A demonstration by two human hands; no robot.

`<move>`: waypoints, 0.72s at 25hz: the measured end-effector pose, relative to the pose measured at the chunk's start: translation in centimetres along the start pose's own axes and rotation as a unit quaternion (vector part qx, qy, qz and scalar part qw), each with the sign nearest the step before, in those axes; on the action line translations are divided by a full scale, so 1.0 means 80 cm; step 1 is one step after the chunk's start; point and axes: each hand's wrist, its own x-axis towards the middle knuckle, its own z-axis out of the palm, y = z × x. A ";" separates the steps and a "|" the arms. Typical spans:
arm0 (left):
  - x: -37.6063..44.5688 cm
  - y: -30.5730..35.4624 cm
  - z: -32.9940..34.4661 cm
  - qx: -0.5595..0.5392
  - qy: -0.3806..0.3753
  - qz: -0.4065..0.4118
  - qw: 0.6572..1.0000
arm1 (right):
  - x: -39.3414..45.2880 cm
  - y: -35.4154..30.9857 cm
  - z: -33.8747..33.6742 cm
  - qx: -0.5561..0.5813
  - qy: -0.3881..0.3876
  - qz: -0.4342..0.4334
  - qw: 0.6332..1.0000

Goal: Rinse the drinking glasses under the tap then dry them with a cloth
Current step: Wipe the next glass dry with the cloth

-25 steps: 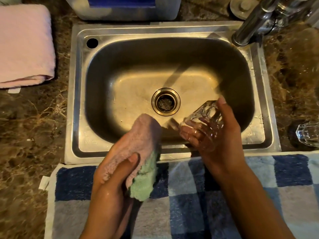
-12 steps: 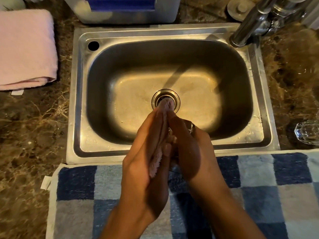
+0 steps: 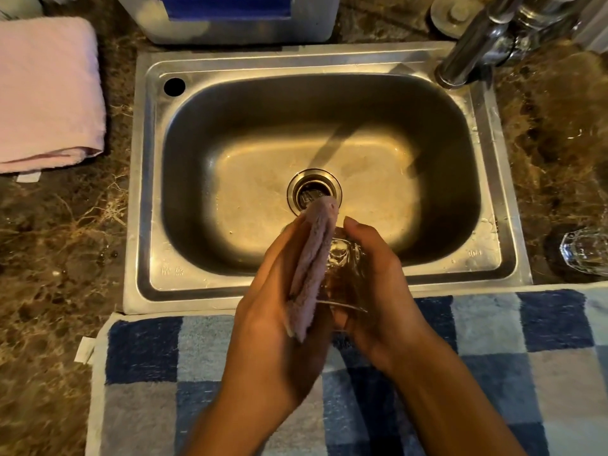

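Observation:
Over the near rim of the steel sink (image 3: 148, 179), my right hand (image 3: 378, 291) grips a clear faceted drinking glass (image 3: 345, 268) lying on its side. My left hand (image 3: 273, 311) presses a folded pink cloth (image 3: 312, 264) flat against the glass's left side, fingers straight and pointing away from me. Most of the glass is hidden between my palms. A second clear glass (image 3: 585, 255) stands on the counter at the right edge. The chrome tap (image 3: 470, 51) rises at the sink's far right corner; no water runs from it.
A blue checked towel (image 3: 526, 350) lies along the counter's near edge under my forearms. A folded pink towel (image 3: 46, 93) sits at the far left on the brown marble counter (image 3: 59, 258). A white and blue container (image 3: 230, 18) stands behind the sink.
My hands came together: the left brought the cloth from beside the glass onto it. The glass now shows between my palms, with my right thumb lifted off the cloth.

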 end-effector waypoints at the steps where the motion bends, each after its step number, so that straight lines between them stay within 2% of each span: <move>1: 0.001 -0.004 0.002 -0.032 0.005 -0.010 0.999 | 0.000 0.002 0.002 -0.041 0.001 0.008 0.999; 3: 0.012 -0.010 0.000 -0.071 0.031 -0.040 0.996 | -0.004 0.005 0.002 -0.158 -0.003 -0.004 0.987; 4: 0.016 -0.015 -0.002 -0.048 0.046 -0.042 0.997 | -0.007 0.006 -0.001 -0.234 -0.010 -0.035 0.972; 6: 0.017 -0.026 -0.005 0.064 0.051 -0.003 0.997 | -0.012 0.000 -0.006 -0.374 -0.024 -0.112 0.920; 8: 0.012 -0.033 -0.005 0.157 0.031 0.026 0.987 | -0.010 -0.012 -0.008 -0.495 -0.033 -0.132 0.858; 11: 0.010 -0.037 -0.002 0.210 0.003 -0.001 0.978 | -0.002 -0.011 -0.004 -0.564 -0.069 -0.129 0.813; 14: 0.010 -0.032 -0.002 0.228 0.010 0.034 0.973 | 0.003 0.007 0.004 -0.682 0.066 -0.193 0.702; 16: 0.020 -0.026 -0.003 0.174 0.053 0.047 0.982 | 0.007 0.013 -0.001 -0.667 0.086 -0.246 0.698; 18: 0.035 -0.021 0.000 0.016 0.093 -0.022 0.995 | 0.011 0.009 0.002 -0.587 0.104 -0.284 0.751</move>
